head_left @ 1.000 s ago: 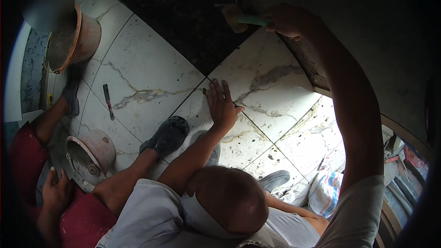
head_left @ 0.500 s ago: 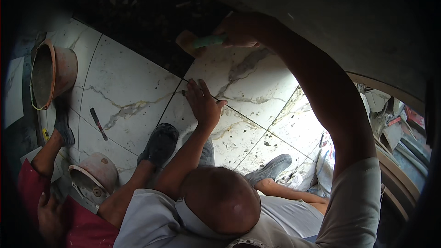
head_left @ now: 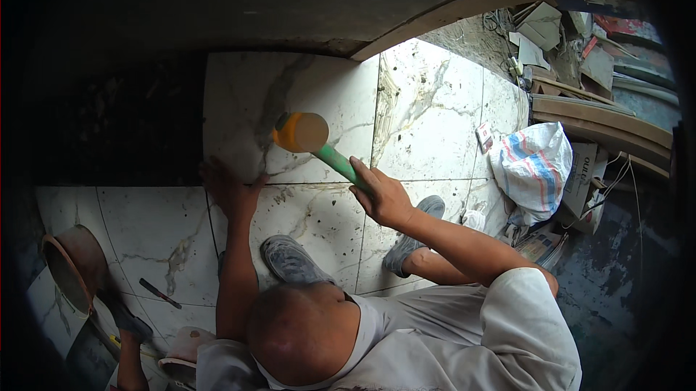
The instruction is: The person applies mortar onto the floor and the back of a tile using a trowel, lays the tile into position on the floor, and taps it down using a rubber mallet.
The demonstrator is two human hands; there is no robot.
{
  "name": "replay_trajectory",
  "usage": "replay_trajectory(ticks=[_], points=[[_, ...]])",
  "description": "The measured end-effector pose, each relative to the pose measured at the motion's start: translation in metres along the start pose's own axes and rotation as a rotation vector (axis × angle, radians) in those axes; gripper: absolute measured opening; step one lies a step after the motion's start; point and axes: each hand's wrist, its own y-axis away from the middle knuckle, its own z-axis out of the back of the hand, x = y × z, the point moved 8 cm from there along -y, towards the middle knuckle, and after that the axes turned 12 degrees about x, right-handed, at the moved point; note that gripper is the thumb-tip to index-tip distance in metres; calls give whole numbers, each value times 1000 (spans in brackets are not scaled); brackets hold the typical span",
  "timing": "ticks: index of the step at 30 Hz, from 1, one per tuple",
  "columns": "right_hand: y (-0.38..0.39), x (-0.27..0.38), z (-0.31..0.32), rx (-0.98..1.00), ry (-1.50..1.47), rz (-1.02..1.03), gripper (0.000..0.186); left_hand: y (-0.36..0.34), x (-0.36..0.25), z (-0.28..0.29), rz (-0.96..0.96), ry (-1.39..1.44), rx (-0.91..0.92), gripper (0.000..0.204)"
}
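Note:
My right hand (head_left: 384,194) grips the green handle of a mallet (head_left: 309,132), fingers wrapped round it. The mallet's head is yellow with a pale round face, and it is over a white marble-patterned floor tile (head_left: 330,79). Beside that tile's near left corner, my left hand (head_left: 235,192) rests low on the floor with its fingers spread. Its fingertips are in shadow, by the edge of a dark, rough untiled patch (head_left: 130,115). Both of my feet, in grey shoes (head_left: 290,253), are on the tiles behind the hands.
At left are two buckets (head_left: 80,264) and a thin dark tool (head_left: 160,294). A co-worker's foot (head_left: 130,318) is beside the buckets. To the right are a striped white sack (head_left: 533,170), a cardboard box (head_left: 582,177), wooden boards (head_left: 602,119) and broken tile pieces (head_left: 540,25).
My view has turned to the right. The mallet has moved from the dark patch's edge to above the tile, nearer me. My left hand has shifted along the tile joint toward the dark patch.

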Motion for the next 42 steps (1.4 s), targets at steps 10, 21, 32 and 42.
replay_trajectory(ticks=[10,21,32,42], points=[[71,-78,-77,150,43,-180,61,-9,12,-13,-90,-43,8,133],[67,-80,-72,250,29,-140,58,-14,21,-16,-71,-113,67,131],[92,-180,96,522,-84,-166,55,-33,23,-21,-19,-331,256,126],[77,-323,98,381,73,-228,46,-30,16,-18,262,-335,561,125]])
